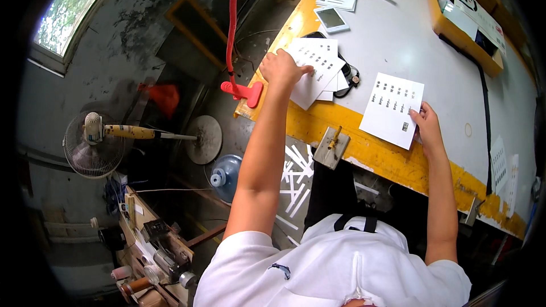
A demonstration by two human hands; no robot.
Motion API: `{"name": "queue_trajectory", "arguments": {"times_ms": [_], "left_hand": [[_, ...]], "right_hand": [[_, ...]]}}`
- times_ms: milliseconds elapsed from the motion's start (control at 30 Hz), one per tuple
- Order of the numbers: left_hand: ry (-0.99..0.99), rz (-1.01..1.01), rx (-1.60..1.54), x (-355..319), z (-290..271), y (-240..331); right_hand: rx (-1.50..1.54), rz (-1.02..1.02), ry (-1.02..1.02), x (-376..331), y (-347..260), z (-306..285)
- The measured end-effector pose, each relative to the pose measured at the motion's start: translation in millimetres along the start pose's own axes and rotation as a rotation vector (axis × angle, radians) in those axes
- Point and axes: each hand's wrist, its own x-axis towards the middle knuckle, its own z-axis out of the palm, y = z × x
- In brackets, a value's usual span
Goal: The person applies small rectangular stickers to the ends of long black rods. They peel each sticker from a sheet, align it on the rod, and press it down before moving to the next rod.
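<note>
Looks like a paper-sorting step tbh, right hand fingers pinching a printed sheet right of centre on the worktop, left hand thumbing fanned papers upper-centre (can't tell if gripped), so next calls for a light, crease-free touch.

Single sheet: white, rectangular, rows of small dark print, dark block near lower right corner; slightly askew, lower end over yellow border of surface. Paper stack: white printed sheets, overlapping, loosely fanned, corners uneven, left of single sheet, apart.
</note>
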Motion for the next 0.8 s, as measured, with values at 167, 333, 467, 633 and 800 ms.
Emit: {"name": "queue_trajectory", "arguments": {"times_ms": [167,333,467,633,800], "left_hand": [[-0.039,-0.128,-0.002,-2,0,6],[-0.226,-0.147,-0.037,-1,-9,10],[-0.259,-0.099,-0.158,4,-2,6],[-0.244,0.001,-0.568,-4,1,-1],[-0.186,0.052,-1.038,-46,-33,26]], "right_hand": [[-0.068,0.019,-0.015,-6,-9,6],[-0.071,-0.060,-0.008,-5,-2,10],[-0.055,-0.068,-0.022,-6,-1,9],[-0.043,-0.053,-0.026,-9,1,6],[0.141,-0.154,0.003,-2,18,-1]]}}
